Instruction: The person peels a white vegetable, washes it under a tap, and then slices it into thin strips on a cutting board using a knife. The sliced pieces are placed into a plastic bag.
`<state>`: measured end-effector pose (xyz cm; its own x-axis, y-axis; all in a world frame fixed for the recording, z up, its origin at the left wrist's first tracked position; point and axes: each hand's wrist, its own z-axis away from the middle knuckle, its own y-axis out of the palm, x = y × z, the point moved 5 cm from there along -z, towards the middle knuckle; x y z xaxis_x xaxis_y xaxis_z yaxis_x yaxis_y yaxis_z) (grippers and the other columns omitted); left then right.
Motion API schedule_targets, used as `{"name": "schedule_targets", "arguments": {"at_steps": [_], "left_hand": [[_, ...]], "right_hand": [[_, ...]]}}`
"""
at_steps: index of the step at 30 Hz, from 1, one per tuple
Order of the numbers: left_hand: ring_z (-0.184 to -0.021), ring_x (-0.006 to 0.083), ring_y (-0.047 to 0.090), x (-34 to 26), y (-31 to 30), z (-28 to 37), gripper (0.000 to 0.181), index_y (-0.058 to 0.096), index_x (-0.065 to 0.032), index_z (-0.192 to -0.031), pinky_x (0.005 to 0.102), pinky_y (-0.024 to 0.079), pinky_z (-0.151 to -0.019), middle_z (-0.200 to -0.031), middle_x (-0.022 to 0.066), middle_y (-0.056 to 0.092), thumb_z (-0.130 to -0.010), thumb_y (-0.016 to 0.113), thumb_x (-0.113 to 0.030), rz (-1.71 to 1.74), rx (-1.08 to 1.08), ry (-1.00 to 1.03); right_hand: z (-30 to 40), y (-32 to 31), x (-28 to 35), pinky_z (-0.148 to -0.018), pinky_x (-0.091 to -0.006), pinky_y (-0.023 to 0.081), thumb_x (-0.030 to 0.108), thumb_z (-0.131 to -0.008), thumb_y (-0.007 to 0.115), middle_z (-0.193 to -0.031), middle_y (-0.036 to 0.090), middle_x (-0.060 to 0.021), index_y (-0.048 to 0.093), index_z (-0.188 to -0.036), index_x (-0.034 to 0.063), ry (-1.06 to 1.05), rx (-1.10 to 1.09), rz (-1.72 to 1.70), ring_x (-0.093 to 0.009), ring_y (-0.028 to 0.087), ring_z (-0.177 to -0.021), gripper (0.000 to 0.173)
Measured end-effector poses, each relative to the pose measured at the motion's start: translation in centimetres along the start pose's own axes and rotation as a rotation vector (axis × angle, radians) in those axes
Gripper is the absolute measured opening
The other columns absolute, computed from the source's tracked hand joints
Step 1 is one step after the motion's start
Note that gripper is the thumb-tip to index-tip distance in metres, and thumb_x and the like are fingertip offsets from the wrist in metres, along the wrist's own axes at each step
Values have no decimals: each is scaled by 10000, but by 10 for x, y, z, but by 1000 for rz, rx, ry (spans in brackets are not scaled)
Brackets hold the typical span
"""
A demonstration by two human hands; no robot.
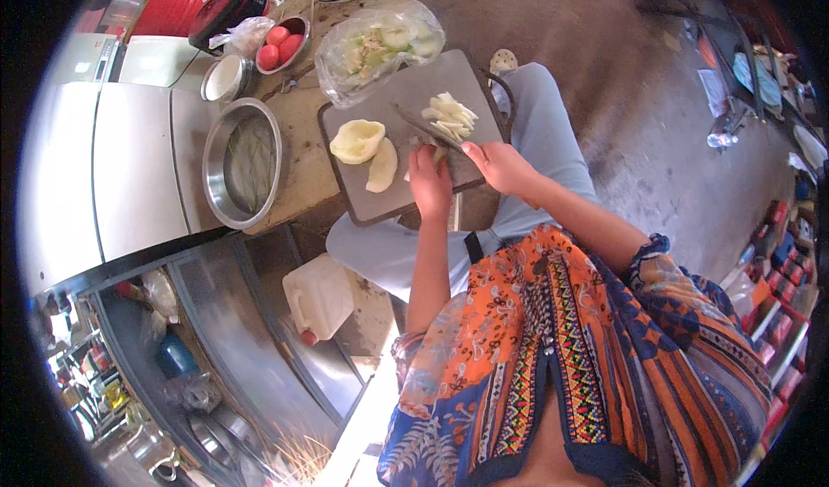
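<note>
A grey cutting board [456,72] lies before me, partly over my lap. My right hand [508,168] grips a knife [421,124], its blade slanting across the board towards the far left. Close by the blade, my left hand [431,179] presses a small pale vegetable piece [440,155] down with bent fingers; the fingers hide much of it. Beyond the blade is a pile of pale cut strips [450,114]. To the left rest a hollowed, peeled vegetable piece [356,142] and a curved wedge [382,165].
Behind the board sits a clear plastic bag [382,50] of peelings. On the wooden table [301,176] are a steel basin [275,163] with green stalks and a bowl [304,27] of tomatoes [289,48]. A plastic jerrycan [320,296] stands below, left of my leg.
</note>
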<state>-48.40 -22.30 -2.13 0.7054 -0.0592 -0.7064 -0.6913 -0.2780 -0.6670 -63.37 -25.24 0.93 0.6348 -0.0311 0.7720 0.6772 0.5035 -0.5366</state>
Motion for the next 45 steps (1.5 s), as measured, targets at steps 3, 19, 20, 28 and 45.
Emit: {"name": "schedule_targets", "arguments": {"at_steps": [3,19,20,28,45], "left_hand": [[-999,388,531,-5,-2,3,291,521,-14,-1065,431,453,-838,-1110,175,519,-784,595,-10,-32,-20,2],[-954,424,520,-2,1,4,340,535,-18,-1089,461,449,-802,-1050,202,528,-753,568,31,45,-75,12],[-962,422,522,0,2,5,337,535,-16,-1090,458,450,-806,-1059,202,529,-758,572,26,51,-63,7],[-1018,398,528,5,9,6,298,534,-6,-1082,436,461,-836,-1109,204,536,-790,591,-3,47,-45,-11],[-985,410,530,7,7,6,323,521,-8,-1074,448,465,-804,-1084,193,540,-759,586,11,51,-95,-7]], "right_hand": [[-5,4,-5,-668,-516,421,441,-982,305,-762,585,-286,589,-751,-52,-36,-96,-92,-476,549,-792,615],[69,-13,29,-709,-530,449,386,-971,362,-837,635,-216,553,-1039,64,64,-17,82,-427,591,-818,380],[67,-12,27,-708,-530,449,385,-972,359,-840,635,-217,557,-1036,62,59,-21,87,-427,592,-816,385],[17,1,9,-710,-513,447,387,-978,343,-815,620,-243,604,-920,12,-76,-54,-10,-443,574,-823,460],[67,-19,32,-710,-533,445,377,-973,360,-834,628,-232,582,-1023,67,49,-4,77,-442,579,-826,384]]}}
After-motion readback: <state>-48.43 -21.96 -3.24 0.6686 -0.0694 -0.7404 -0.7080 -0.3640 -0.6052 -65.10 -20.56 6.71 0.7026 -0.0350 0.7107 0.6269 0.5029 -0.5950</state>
